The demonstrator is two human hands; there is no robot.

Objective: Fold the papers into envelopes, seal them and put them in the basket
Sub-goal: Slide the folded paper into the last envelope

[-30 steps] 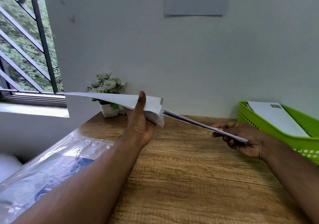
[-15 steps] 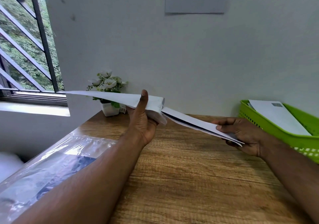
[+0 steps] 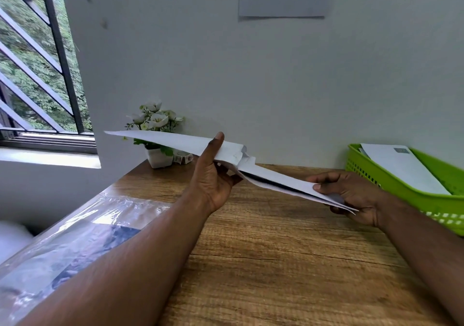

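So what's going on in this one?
A person is holding paper above a wooden table. The left hand grips a white envelope near its open end, while the right hand holds folded sheets at that opening. One envelope already lies in the green basket at the right.

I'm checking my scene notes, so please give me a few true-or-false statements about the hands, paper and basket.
1. Both hands, left and right, hold the paper. True.
2. The paper lies flat on the table. False: it is held above it.
3. The basket is green. True.
4. The basket is empty. False: an envelope is in it.
5. A plant stands near the wall. True.
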